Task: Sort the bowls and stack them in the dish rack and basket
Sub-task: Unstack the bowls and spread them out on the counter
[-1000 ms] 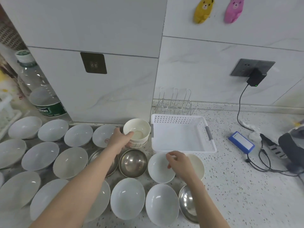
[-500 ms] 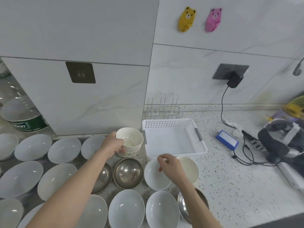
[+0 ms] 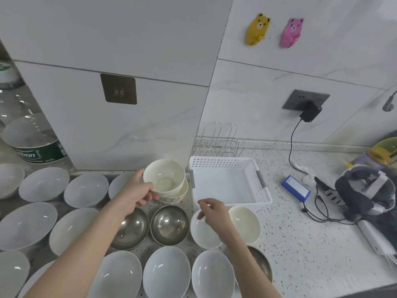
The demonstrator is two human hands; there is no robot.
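Cream bowl [image 3: 164, 176] held by left hand [image 3: 135, 191], thumb over the near rim, fingers curled under the wall. It sits tilted on, or just above, a second cream bowl [image 3: 180, 193] with a striped base; contact between the two cannot be told. Both lie just left of the white basket [image 3: 263, 197], which holds nothing visible. Wire dish rack [image 3: 217, 143] stands behind the basket against the wall, also bare of bowls.

Right hand [image 3: 211, 211] hovers over a small white bowl [image 3: 203, 231], fingers loosely curled, thumb and forefinger nearly pinched; it appears to hold nothing, though whether a fingertip touches the rim is unclear. A third cream bowl [image 3: 245, 226] sits just right of it, near the basket's front wall.

Two steel bowls [image 3: 169, 225] lie near-centre; wide white shallow bowls [image 3: 86, 187] spread across the left and near counter.

Judgement: sorting barely begun; step in hand looks like lifting the cream bowl toward the basket. To do it well: lift straight up so the lower bowl is not dragged along, clear the basket's left handle [image 3: 192, 179], set it flat in a far corner so like bowls can nest on top.

Right of basket: blue box [image 3: 296, 188], cables, charger in wall socket [image 3: 306, 100].
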